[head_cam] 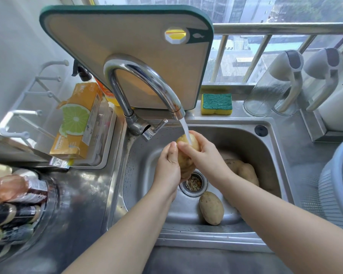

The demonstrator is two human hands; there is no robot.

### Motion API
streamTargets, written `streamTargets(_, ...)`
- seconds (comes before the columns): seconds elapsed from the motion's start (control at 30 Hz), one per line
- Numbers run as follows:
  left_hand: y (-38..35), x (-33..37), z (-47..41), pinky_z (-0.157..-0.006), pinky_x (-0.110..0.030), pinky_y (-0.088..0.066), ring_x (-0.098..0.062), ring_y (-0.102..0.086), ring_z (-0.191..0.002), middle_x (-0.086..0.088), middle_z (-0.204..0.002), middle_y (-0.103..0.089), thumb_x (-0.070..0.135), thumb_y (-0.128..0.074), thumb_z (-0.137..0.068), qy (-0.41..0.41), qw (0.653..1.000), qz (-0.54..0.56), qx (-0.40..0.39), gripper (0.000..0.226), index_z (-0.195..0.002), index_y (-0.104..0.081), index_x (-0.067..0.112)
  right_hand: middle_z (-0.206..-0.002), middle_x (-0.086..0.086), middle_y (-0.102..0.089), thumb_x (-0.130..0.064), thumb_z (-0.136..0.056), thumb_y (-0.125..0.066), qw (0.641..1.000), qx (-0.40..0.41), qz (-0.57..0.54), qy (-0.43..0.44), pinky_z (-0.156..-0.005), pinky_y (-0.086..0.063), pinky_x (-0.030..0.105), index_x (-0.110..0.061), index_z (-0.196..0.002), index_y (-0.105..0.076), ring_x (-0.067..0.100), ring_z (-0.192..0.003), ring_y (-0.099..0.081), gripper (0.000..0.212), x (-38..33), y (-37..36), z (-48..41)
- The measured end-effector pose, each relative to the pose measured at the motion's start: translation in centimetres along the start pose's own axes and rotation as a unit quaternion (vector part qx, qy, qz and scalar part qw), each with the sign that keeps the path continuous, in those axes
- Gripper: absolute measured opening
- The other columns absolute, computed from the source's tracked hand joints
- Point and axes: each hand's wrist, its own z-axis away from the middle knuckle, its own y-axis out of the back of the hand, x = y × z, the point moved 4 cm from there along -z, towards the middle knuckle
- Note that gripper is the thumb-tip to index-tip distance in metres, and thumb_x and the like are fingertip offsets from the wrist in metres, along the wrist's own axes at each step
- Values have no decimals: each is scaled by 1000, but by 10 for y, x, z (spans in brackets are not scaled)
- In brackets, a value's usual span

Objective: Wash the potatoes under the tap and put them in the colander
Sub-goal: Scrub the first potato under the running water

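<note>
Potato under running tap | left hand, right hand: fingers curled round it | sink: two more potatoes

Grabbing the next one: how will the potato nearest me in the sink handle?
The potato looks solid, so probably rigid and fairly heavy. Its oval shape may let it roll on the curved sink. Its matte skin suggests decent grip, likely slicker once wet.

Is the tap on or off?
On: a white stream of water falls from the tap onto the potato held by the left hand and right hand.
</note>
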Motion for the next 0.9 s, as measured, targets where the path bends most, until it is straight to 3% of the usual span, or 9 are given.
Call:
streamTargets(0.07,-1,-1,1,-79,-55,-56,-20,-67,-91,-1,-100,-68,45,-35,-99,-11,1000,-6,4,26,-104,-59,35,-120,0,-65,-59,-72,-59,1000,25,13,9,-99,-48,43,-28,-132,-51,15,-111,-60,68,-1,-1,1)
streamTargets(0.2,6,-8,-1,-84,-54,-54,-27,-68,-87,-12,-104,-68,48,-38,-98,81,992,88,31,33,-106,-59,24,-135,-2,-55,-59,-67,-64,996,-77,43,16,-105,-44,42,-31,-145,-35,14,-123,-54,88,2,-3,6)
streamTargets(0.33,6,-13,-1,-80,-52,-56,-31,-66,-97,-16,-110,-66,65,-53,-82,210,965,155,-5,58,-114,-60,18,-134,-3,-55,-54,-56,-73,997,-27,62,28,-105,-43,39,-24,-143,-39,13,-122,-53,98,2,-3,10)
streamTargets(0.47,-1,-10,7,-74,-46,-58,-28,-67,-88,-18,-99,-69,64,-55,-80,265,936,227,-51,63,-107,-61,8,-121,-2,-61,-37,-69,-79,998,-12,45,52,-100,-47,35,-23,-131,-50,12,-111,-58,70,0,-3,14)
streamTargets(0.6,-10,-18,6,-58,-34,-59,-24,-65,-96,-16,-120,-63,62,-54,-81,241,935,258,-40,67,-125,-54,12,-99,-8,-62,-27,-80,-75,996,81,-27,29,-78,-45,8,-23,-112,-55,0,-89,-58,38,0,-4,18)
streamTargets(0.67,-14,-21,7,-56,-31,-57,-23,-66,-93,-14,-122,-64,61,-52,-82,224,941,249,-41,66,-129,-54,14,-89,-12,-59,-27,-86,-69,993,108,-47,17,-67,-42,3,-21,-104,-55,-2,-81,-55,24,-1,-6,17)
streamTargets(0.73,-14,-23,9,-55,-31,-57,-24,-66,-93,-16,-121,-64,60,-54,-80,219,943,250,-34,68,-129,-54,13,-89,-7,-61,-25,-93,-59,990,113,-90,-5,-71,-43,7,-19,-100,-58,3,-82,-57,9,0,-6,15)
streamTargets(0.83,-12,-26,8,-58,-36,-59,-29,-63,-99,-20,-123,-60,58,-62,-71,225,930,288,-22,77,-130,-51,11,-99,7,-67,-21,-100,-45,982,102,-155,-34,-89,-50,33,-18,-96,-65,17,-95,-61,20,1,-3,13)
streamTargets(0.9,-11,-26,9,-61,-37,-60,-30,-63,-98,-20,-121,-60,59,-60,-77,239,920,312,-18,71,-127,-51,10,-110,7,-67,-27,-100,-47,987,57,-148,-25,-98,-49,41,-19,-106,-65,18,-105,-61,21,-1,-4,15)
